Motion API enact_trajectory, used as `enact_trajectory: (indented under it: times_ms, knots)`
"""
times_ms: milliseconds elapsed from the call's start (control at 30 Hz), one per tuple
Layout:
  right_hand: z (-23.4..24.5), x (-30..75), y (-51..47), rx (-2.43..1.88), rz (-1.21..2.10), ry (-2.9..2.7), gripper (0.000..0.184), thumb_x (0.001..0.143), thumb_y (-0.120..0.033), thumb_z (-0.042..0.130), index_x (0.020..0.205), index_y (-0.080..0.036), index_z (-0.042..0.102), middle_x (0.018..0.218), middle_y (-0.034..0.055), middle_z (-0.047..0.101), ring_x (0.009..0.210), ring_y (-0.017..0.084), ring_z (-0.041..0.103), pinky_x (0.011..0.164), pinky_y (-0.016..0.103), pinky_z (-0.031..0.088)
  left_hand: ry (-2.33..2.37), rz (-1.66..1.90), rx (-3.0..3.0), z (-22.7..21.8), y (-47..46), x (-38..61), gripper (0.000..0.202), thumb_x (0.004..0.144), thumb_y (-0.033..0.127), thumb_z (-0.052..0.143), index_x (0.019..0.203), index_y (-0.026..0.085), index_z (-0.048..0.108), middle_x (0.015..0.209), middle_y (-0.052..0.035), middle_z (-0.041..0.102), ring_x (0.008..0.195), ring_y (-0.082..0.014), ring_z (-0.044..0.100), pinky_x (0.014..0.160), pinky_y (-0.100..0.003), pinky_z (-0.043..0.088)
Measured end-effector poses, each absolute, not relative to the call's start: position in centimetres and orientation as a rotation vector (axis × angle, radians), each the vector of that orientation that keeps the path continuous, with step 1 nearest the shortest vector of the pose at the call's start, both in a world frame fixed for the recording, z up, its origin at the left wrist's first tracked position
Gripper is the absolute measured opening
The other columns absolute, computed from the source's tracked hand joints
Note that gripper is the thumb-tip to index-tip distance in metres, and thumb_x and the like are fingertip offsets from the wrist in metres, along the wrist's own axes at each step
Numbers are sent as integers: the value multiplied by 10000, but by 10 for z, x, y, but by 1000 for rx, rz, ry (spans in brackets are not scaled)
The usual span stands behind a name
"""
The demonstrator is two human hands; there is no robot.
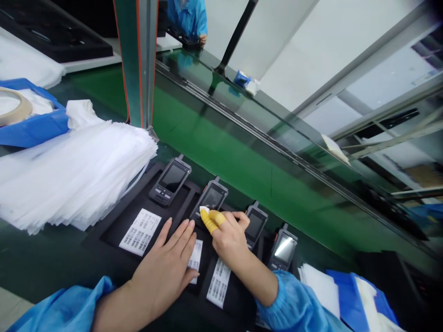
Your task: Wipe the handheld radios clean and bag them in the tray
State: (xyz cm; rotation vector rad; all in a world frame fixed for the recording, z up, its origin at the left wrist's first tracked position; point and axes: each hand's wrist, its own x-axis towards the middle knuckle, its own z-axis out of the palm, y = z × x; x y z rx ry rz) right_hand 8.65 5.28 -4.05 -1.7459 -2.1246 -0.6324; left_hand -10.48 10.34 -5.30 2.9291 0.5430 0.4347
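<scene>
Several handheld radios with screens and stub antennas rest in a row in a black foam tray [114, 237]. My right hand [230, 235], with yellow finger cots on two fingers, pinches a small white wipe [204, 209] against the second radio [212, 194]. My left hand [169, 258] lies flat with its fingers out, tips by that radio's lower end, partly covering a barcode label sheet [196, 258]. To its left are the first radio [172, 180] and a label sheet [140, 232]. Right of my right hand stand the third radio [256, 221] and fourth radio [284, 249].
A thick stack of white bags [76, 170] fans out at left, beside a blue bin [38, 124] holding a tape roll [14, 108]. White sheets [320, 286] and a blue box [349, 290] lie at right. A metal post [140, 64] rises behind; a co-worker [190, 20] sits beyond.
</scene>
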Motion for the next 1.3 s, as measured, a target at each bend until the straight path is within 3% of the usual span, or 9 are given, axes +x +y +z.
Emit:
enact_trajectory:
  times_ms: [233, 400, 567, 667, 900, 967, 1033, 1167, 1300]
  knots:
    - [-36, 110, 67, -1932, -805, -1922, 348, 782, 6, 466, 928, -215, 693, 935, 32, 669, 809, 164, 493, 826, 391, 237, 536, 471, 2933, -51, 104, -105, 508, 940, 471, 409, 1235, 101, 595, 1368, -156, 523, 1293, -272, 447, 1131, -497, 161]
    - [-47, 94, 46, -1803, -672, -2070, 340, 818, -22, 449, 979, -207, 685, 970, 33, 665, 846, 159, 510, 845, 386, 260, 557, 516, 2890, -52, 103, -103, 521, 938, 486, 413, 1201, 86, 618, 1341, -162, 548, 1275, -274, 465, 1136, -495, 127]
    - [-39, 70, 30, -1728, -481, -2205, 309, 840, -42, 452, 961, -205, 684, 937, 7, 676, 820, 134, 521, 845, 379, 258, 530, 544, 2856, -48, 104, -106, 484, 954, 422, 395, 1250, 84, 575, 1335, -147, 558, 1265, -267, 478, 1105, -489, 252]
    - [-23, 73, 50, -1715, -539, -2121, 328, 814, -22, 452, 949, -206, 687, 895, 17, 663, 796, 136, 516, 824, 376, 260, 570, 654, 2809, -40, 109, -117, 415, 971, 347, 359, 1226, 112, 589, 1331, -126, 565, 1273, -244, 474, 1079, -443, 325]
    - [-3, 76, 143, -1699, -798, -2118, 368, 757, 17, 458, 903, -209, 709, 904, 33, 659, 774, 157, 475, 814, 386, 237, 817, 684, 2867, -46, 143, -150, 437, 976, 371, 359, 1230, 89, 576, 1356, -153, 536, 1290, -294, 451, 1115, -528, 227]
    - [-5, 73, 162, -1672, -838, -2134, 390, 766, 20, 469, 973, -216, 700, 905, 24, 663, 772, 153, 471, 824, 382, 226, 836, 652, 2891, -51, 149, -153, 452, 976, 388, 358, 1230, 85, 577, 1356, -161, 533, 1292, -304, 447, 1113, -535, 224]
    - [-10, 70, 173, -1677, -866, -2159, 400, 784, 23, 467, 1021, -214, 685, 895, 16, 668, 772, 153, 471, 831, 379, 220, 858, 637, 2882, -55, 151, -154, 458, 978, 403, 347, 1218, 97, 591, 1349, -155, 542, 1286, -294, 458, 1113, -523, 235]
    - [-22, 57, 167, -1663, -840, -2214, 303, 837, -19, 453, 945, -170, 691, 899, 39, 673, 789, 163, 478, 825, 380, 231, 901, 655, 2853, -58, 148, -151, 474, 990, 396, 296, 1185, 113, 622, 1321, -134, 573, 1254, -264, 496, 1109, -475, 258]
    - [-29, 39, 146, -1536, -630, -2339, 286, 891, -88, 433, 1058, -141, 659, 953, 46, 673, 818, 159, 492, 829, 381, 252, 886, 659, 2883, -58, 147, -150, 477, 984, 391, 307, 1190, 100, 623, 1301, -140, 588, 1224, -261, 523, 1107, -450, 244]
